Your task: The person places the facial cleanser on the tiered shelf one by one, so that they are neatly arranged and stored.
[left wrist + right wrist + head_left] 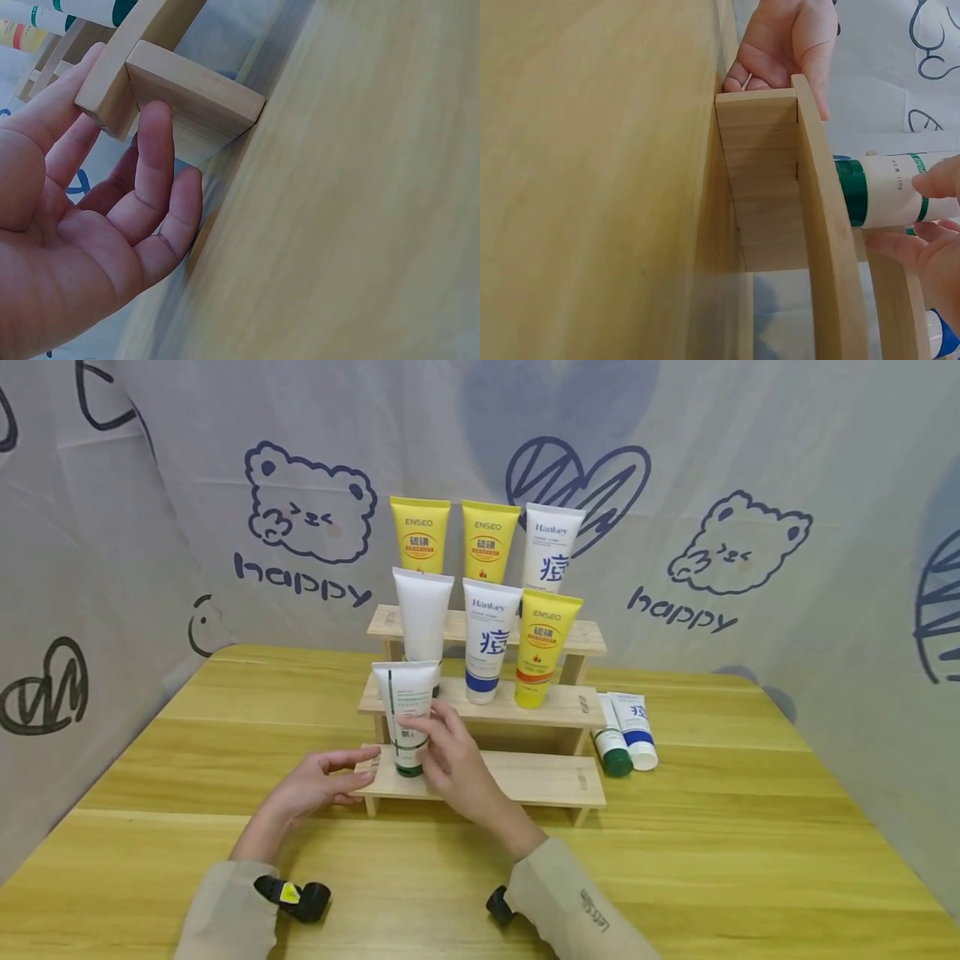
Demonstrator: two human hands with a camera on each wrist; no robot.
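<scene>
A white tube with a green cap (408,702) stands cap-down near the left end of the bottom step of a three-tier wooden rack (525,777). My right hand (465,768) pinches this tube from the right, and its fingers also show on the tube in the right wrist view. At the rack's left end, my left hand (315,781) holds the bottom step's edge. The left wrist view shows that hand's thumb and fingers (154,157) around the step's end, beside the leg.
Behind, the middle step bears a white tube (423,610), a white-and-blue tube (491,639) and a yellow tube (547,647). Two yellow tubes (420,535) and a white one (551,543) stand on top. Two tubes (633,731) lie right of the rack on the table (712,827).
</scene>
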